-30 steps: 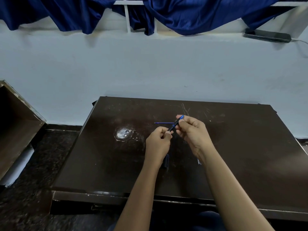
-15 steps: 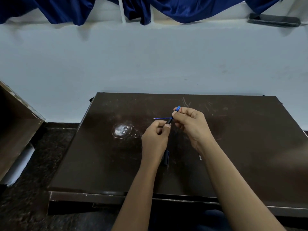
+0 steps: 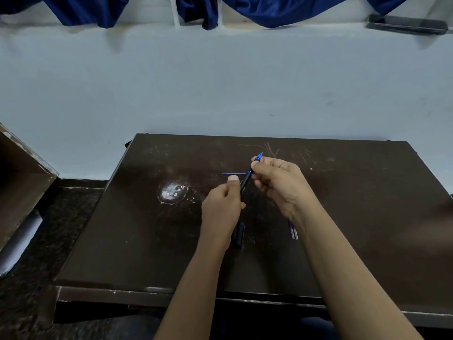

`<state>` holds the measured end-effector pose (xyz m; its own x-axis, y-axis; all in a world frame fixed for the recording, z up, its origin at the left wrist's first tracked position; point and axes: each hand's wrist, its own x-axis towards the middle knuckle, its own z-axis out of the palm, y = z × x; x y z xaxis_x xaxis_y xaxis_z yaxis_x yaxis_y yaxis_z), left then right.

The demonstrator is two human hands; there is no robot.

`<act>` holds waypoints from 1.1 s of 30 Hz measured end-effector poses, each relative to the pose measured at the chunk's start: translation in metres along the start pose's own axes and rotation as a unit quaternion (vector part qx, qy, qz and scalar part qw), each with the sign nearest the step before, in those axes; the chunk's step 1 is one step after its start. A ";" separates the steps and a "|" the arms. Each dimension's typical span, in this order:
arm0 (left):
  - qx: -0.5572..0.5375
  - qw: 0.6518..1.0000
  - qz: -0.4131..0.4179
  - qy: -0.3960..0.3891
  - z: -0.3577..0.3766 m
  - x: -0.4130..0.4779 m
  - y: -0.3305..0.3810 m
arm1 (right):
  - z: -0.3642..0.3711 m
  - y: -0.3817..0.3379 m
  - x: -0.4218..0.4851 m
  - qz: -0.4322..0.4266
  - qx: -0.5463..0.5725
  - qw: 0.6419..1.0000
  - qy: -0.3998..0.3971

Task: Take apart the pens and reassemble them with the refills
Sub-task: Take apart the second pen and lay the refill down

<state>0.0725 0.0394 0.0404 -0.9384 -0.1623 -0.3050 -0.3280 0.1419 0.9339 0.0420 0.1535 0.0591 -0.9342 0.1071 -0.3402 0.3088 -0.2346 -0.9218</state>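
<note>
A dark brown table [image 3: 355,217] stands with its far edge against a pale grey-blue wall [image 3: 220,82]. The top is worn. It has a whitish rubbed spot [image 3: 171,191] on the left half and thin light scratches [image 3: 270,149] near the far edge. Above the wall hangs a dark blue curtain [image 3: 269,11], and a black phone [image 3: 407,24] lies flat on the ledge at the upper right. At the left of the table there is a brown wooden board [image 3: 22,168], and below it a pale roll [image 3: 19,241] lies on the dark speckled floor [image 3: 36,303].

Both hands are raised above the middle of the table. The right hand [image 3: 279,185] pinches the pen [image 3: 248,176] between the thumb and the curled fingers, near its upper part. The pen is tilted, with the blue tip pointing up and away. The left hand [image 3: 223,207] has its fingers curled at the lower end of the pen and the thumb lifted. I cannot tell whether it really grips the pen or is only beside it.

On the table, a thin blue refill [image 3: 234,173] lies just behind the hands. A black pen part [image 3: 239,233] lies near the left wrist, partly hidden by it. Two more refills [image 3: 293,230] lie side by side, close to the right wrist.
</note>
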 end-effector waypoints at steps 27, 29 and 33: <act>0.011 0.997 0.075 0.020 -0.006 -0.003 0.000 | 0.003 0.003 0.000 -0.003 -0.034 0.999 -0.028; -0.005 0.999 0.032 0.010 -0.004 -0.003 0.002 | 0.003 0.003 -0.001 -0.007 -0.038 0.999 -0.033; 0.011 1.000 0.017 -0.021 -0.002 -0.002 0.005 | 0.003 0.004 -0.002 -0.010 -0.050 0.998 -0.039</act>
<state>0.0727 0.0384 0.0455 -0.9525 -0.1154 -0.2817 -0.2983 0.1680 0.9396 0.0444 0.1493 0.0570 -0.9504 0.0344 -0.3092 0.3021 -0.1346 -0.9437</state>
